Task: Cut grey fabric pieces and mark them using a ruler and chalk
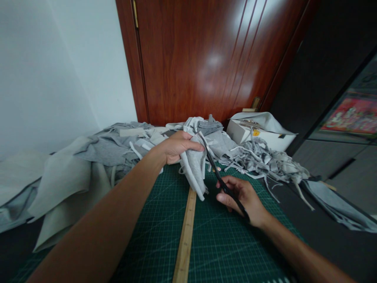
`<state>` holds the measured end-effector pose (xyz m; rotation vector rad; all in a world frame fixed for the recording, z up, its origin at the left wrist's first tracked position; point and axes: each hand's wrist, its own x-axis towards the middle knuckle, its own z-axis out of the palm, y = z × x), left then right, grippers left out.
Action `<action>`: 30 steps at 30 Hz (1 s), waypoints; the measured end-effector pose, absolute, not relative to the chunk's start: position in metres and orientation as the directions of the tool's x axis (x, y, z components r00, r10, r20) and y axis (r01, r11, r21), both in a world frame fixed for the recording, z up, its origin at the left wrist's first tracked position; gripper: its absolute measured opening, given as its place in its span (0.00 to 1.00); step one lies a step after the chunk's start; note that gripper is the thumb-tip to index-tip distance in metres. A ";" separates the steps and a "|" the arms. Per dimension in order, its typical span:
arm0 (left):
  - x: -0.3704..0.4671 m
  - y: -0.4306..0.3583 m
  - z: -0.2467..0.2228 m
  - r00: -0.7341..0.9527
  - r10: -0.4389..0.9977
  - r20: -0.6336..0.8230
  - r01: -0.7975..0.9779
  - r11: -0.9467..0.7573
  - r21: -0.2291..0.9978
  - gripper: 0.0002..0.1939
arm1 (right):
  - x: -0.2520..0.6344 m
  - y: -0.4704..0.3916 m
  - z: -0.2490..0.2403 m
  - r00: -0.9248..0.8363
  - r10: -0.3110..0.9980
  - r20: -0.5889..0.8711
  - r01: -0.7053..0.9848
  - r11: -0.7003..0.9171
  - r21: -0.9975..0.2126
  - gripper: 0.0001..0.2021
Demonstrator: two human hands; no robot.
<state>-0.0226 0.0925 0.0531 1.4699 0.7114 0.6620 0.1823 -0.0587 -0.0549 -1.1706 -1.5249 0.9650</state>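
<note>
My left hand (179, 147) is closed on a light grey piece of fabric (194, 167), which hangs down in folds above the mat. In my right hand (240, 196) is a pair of scissors (214, 167) with black handles, pointing up and to the left. The blade tips reach the upper edge of the fabric, close to my left fingers; whether they are cutting into it I cannot tell. Below the fabric a wooden ruler (186, 236) lies lengthwise on the green cutting mat (232, 247).
Grey and white fabric pieces (108, 145) are heaped at the left and back. Tangled fabric strips (265, 159) lie at the right, before a white box (262, 135). A wooden door (188, 59) stands behind, a dark cabinet (347, 165) at the right.
</note>
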 end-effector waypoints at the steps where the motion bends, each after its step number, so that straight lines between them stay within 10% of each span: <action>1: -0.023 0.092 0.053 0.641 0.767 -0.024 0.035 0.003 0.999 0.09 | 0.182 -0.059 -0.055 -0.090 0.973 0.213 0.218 0.228 -0.949 0.24; 30: -0.030 0.092 0.057 0.660 0.750 -0.050 0.073 0.001 0.997 0.09 | 0.178 -0.060 -0.051 -0.082 0.984 0.160 0.261 0.176 -0.949 0.24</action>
